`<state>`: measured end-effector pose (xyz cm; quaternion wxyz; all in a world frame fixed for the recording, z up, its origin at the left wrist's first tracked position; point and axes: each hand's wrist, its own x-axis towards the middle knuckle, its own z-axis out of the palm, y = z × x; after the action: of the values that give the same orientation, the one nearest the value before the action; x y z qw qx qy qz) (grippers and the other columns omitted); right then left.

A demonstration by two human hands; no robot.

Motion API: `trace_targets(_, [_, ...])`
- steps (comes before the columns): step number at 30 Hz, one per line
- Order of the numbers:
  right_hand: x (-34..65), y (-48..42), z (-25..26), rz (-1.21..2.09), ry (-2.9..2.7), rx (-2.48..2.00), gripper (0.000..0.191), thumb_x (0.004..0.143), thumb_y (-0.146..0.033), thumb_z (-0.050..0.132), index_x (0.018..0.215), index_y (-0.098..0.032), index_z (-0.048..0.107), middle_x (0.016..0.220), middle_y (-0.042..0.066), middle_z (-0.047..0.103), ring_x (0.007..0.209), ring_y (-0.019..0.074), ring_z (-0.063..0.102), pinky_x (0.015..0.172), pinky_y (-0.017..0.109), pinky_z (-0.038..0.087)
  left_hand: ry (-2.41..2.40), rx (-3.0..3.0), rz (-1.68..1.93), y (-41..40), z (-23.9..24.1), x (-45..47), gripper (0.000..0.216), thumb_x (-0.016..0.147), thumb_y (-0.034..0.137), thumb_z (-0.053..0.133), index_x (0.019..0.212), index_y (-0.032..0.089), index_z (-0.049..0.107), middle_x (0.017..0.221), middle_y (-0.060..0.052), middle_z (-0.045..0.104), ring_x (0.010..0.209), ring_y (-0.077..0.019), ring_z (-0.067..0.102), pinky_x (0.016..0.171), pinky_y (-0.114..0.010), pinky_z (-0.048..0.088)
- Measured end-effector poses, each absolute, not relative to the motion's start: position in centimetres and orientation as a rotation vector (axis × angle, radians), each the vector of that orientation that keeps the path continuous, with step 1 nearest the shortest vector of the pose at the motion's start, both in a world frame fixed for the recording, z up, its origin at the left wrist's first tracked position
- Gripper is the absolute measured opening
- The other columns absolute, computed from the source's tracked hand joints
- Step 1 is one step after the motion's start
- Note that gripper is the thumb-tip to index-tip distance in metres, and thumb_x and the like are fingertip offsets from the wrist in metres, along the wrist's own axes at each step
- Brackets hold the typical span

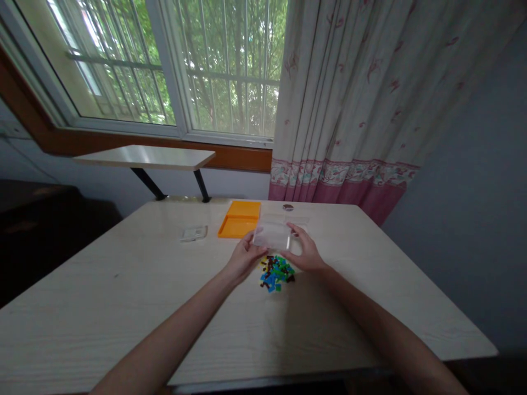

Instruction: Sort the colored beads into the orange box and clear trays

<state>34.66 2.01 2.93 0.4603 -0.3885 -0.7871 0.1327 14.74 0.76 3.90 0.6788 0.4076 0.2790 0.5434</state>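
Note:
A clear plastic box [272, 235] is held up between both hands over the table. My left hand [244, 258] grips its left side, and my right hand [305, 249] has thumb and fingers around its right side. Just below lies a pile of small colored pieces [276, 272] in blue, green, brown and yellow. Behind the left hand sits an open orange case [237, 226], flat on the tabletop. Another transparent piece shows partly behind the box; its shape is hard to make out.
The pale wooden table [156, 307] fills the foreground. A clear flat packet [194, 233] lies at left, and a small dark round object [287, 207] at the back. A raised shelf [152, 157] on black legs stands at back left, beside the window. A curtain [333, 109] hangs behind.

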Motion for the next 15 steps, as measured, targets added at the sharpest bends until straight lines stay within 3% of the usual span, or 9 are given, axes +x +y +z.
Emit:
trace_targets(8, [33.8, 2.1, 2.0, 0.646, -1.810, -0.979, 0.056, 0.069, -0.035, 0.063, 0.120, -0.021, 0.044, 0.110, 0.008, 0.056, 0.093, 0.0206, 0.054, 0.080, 0.036, 0.045, 0.572, 0.936, 1.266, 0.5, 4.1, 15.0, 0.065, 0.049, 0.023, 0.077, 0.107, 0.024, 0.046, 0.102, -0.004, 0.058, 0.092, -0.0172, 0.057, 0.083, -0.032, 0.044])
trace_targets(15, [33.4, 0.8, 3.6, 0.316, -1.947, -0.878, 0.053, 0.073, -0.032, 0.058, 0.123, -0.023, 0.042, 0.119, 0.008, 0.050, 0.106, 0.0222, 0.047, 0.087, 0.038, 0.042, 0.738, 1.054, 1.424, 0.6, 3.5, 15.3, 0.049, 0.052, 0.022, 0.074, 0.095, 0.020, 0.049, 0.091, -0.002, 0.059, 0.083, -0.0142, 0.057, 0.079, -0.027, 0.044])
